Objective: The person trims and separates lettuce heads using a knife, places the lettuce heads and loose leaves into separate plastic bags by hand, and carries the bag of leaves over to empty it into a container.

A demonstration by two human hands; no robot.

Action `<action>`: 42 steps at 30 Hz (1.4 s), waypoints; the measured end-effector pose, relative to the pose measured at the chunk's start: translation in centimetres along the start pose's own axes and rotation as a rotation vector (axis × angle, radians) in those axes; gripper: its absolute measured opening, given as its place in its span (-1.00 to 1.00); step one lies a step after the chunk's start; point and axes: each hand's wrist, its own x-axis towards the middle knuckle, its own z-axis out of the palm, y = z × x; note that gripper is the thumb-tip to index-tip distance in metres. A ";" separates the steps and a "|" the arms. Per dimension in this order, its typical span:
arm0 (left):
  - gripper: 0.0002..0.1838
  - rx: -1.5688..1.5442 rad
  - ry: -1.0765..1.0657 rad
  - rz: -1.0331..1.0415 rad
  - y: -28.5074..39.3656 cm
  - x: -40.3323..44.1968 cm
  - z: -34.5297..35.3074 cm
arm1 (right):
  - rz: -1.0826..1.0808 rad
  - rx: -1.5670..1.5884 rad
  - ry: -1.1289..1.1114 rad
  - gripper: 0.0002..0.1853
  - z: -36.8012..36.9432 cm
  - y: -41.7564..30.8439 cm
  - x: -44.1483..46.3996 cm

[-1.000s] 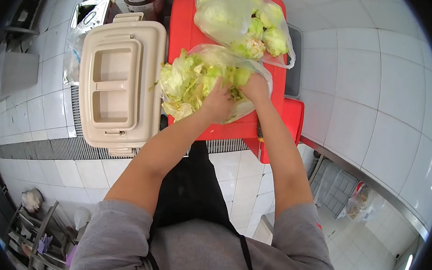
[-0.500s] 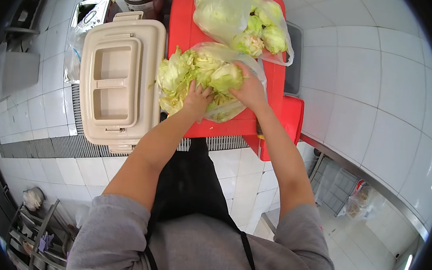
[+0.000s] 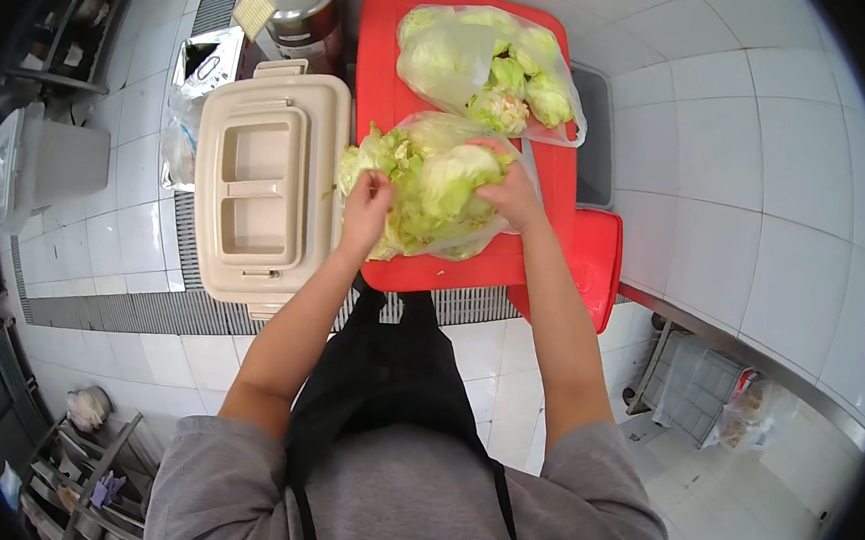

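A pale green head of lettuce point(image 3: 464, 177) is gripped by my right hand point(image 3: 511, 193), whose fingers curl round its right side. Under it, a clear plastic bag point(image 3: 523, 158) lies wide at the mouth, with loose lettuce leaves point(image 3: 415, 227) spread inside. My left hand point(image 3: 364, 210) is closed, fingers pressed together, just above the leaves on the bag's left side; whatever it pinches is too small to make out. Farther back, a second plastic bag point(image 3: 436, 70) holds several lettuce heads point(image 3: 548, 99). Both bags rest on a red surface point(image 3: 383, 41).
A beige lidded bin point(image 3: 329, 203) stands close on the left. Behind it are a metal pot point(image 3: 306, 35) and a box-like silver container point(image 3: 212, 59). A grey tub point(image 3: 595, 131) sits between the red surface and the tiled wall point(image 3: 701, 158). A red container point(image 3: 593, 266) is at lower right.
My left hand has lifted from among the leaves and moved left, its fingers now closed. My right hand has raised and turned the lettuce head. The whole view has shifted slightly.
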 end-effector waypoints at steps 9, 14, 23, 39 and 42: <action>-0.44 -0.579 -0.159 -0.259 3.3 -0.4 -1.5 | -0.569 -0.650 0.168 -0.62 4.4 1.9 1.6; -0.50 -0.704 -0.070 -0.340 0.5 -1.0 -2.9 | -0.082 -0.435 0.185 -0.57 3.6 3.7 -0.5; -0.46 -0.531 0.071 -0.282 0.4 -0.9 1.5 | -0.049 -0.343 0.437 -0.68 6.7 7.0 -0.8; -0.55 -0.736 -0.080 -0.401 -1.1 -0.4 -2.6 | 0.022 -0.625 0.370 -0.40 4.0 2.9 -1.8; -0.53 -0.701 -0.100 -0.414 -0.2 0.0 -1.2 | 0.221 -0.460 0.275 -0.34 5.4 0.9 -2.6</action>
